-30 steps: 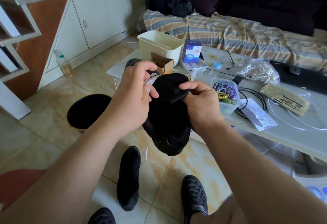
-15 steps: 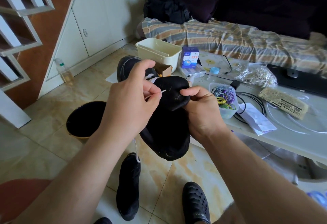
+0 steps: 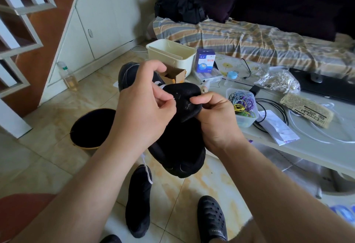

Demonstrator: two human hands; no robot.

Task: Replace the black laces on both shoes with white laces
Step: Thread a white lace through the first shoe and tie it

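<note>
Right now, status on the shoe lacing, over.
Left hand pinching white lace tip at the black shoe. Right hand gripping the shoe's tongue. Second shoe on floor. Nothing in the way.

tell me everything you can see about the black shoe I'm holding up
The black shoe is a dark fabric-looking sneaker held in the air above the tiled floor, in front of the table edge. The right hand grips its folded upper part, while the left hand pinches at it from the other side. A white lace dangles below the left hand. Its eyelets are too dark to make out.
</note>
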